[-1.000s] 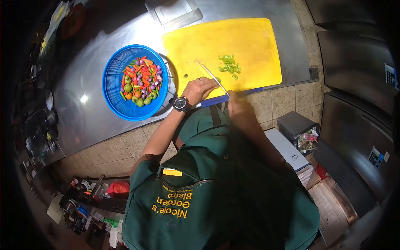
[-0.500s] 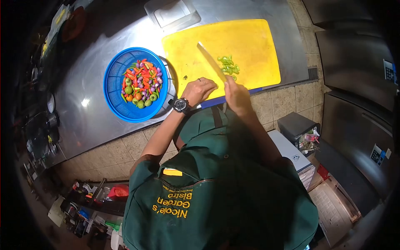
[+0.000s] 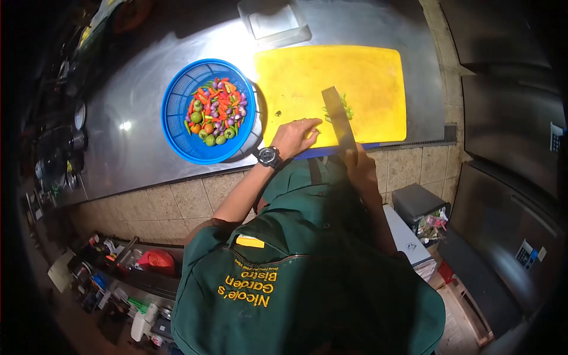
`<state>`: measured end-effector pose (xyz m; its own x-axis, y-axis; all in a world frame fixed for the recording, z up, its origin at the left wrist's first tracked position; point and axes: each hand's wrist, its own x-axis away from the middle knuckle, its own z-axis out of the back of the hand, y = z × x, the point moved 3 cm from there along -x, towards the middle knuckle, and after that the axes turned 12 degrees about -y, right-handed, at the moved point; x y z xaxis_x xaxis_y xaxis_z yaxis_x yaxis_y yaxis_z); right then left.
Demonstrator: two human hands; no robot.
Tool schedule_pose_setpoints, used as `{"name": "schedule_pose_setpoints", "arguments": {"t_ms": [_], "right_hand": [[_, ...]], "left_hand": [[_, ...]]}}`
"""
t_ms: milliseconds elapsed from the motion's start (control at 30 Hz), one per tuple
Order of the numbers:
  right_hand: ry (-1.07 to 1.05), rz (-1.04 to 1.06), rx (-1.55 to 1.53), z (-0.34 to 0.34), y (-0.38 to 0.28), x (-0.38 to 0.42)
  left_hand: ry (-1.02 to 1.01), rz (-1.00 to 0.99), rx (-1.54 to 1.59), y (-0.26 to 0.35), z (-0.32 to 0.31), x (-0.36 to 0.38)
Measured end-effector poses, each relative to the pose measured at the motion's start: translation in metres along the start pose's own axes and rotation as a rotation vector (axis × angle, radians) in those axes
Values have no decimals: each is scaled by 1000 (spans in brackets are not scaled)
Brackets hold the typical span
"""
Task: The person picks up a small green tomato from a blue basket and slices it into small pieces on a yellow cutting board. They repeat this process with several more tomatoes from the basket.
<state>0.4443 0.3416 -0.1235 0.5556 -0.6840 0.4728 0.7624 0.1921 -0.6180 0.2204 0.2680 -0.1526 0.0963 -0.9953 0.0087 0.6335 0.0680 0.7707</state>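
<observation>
A yellow cutting board (image 3: 373, 77) lies on the steel counter. My right hand (image 3: 359, 163) is closed round the handle of a knife (image 3: 337, 112), whose broad blade points away over the board, partly covering sliced green pieces (image 3: 348, 110). My left hand (image 3: 294, 138), with a ring and a black watch (image 3: 268, 156) at the wrist, rests on the board's near edge, its fingers bent; what they hold, if anything, is hidden. To its left, a blue basket (image 3: 168, 118) holds red and green chillies, small purple shallots, and green and orange tomatoes.
A clear plastic container (image 3: 274, 22) stands on the steel counter (image 3: 124, 157) behind the board. A dark bin (image 3: 414, 202) with scraps stands on the right below the counter, near steel cabinets (image 3: 503, 106). Shelves with a red bag (image 3: 157, 260) are at the lower left.
The knife has swung from pointing up-left to nearly straight away from me, now over the green slices. My right hand has moved right and nearer my body. The view has shifted.
</observation>
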Motion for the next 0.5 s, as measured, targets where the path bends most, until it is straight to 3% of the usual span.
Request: {"name": "schedule_pose_setpoints", "arguments": {"t_ms": [133, 200, 233, 300, 333, 500], "right_hand": [[-45, -18, 35, -4, 10, 1], [261, 335, 295, -10, 19, 3], [247, 365, 289, -7, 17, -1], [82, 303, -28, 2, 14, -10], [-72, 175, -90, 10, 1, -13], [-209, 186, 26, 6, -5, -19]], "left_hand": [[-29, 59, -67, -3, -3, 3], [-1, 180, -49, 2, 8, 7], [21, 201, -62, 0, 11, 9], [280, 345, -95, -9, 24, 17], [277, 422, -109, -14, 31, 20], [341, 501, -169, -7, 49, 15]]}}
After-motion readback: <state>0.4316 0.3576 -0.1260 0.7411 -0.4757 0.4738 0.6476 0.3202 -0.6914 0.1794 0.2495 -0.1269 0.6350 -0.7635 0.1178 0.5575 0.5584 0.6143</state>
